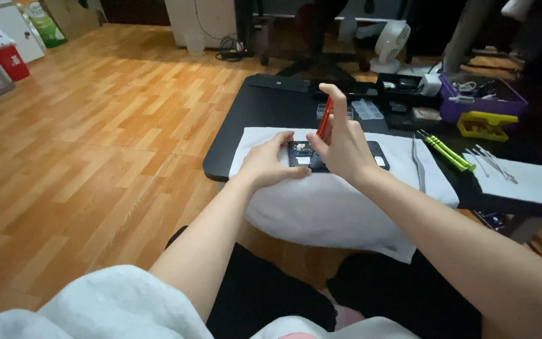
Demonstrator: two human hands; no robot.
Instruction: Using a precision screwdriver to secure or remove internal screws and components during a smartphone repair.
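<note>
1. Fingers of the right hand (340, 141) pinch a thin red tool (325, 116) and hold it upright, its tip pointing down.
2. Just below those fingers lies a dark opened phone (337, 157) on a white towel (334, 201).
3. Fingers of the left hand (270, 162) curl around the phone's left end and press it down.
4. To the right of the fingers, silver tweezers (418, 160) lie on the towel.
5. Further right are two green screwdrivers (446, 152) on the black table (265, 103).
6. Behind the fingers sit a clear little box (367, 109), a purple tray (481, 103) and a yellow tray (485, 124).
</note>
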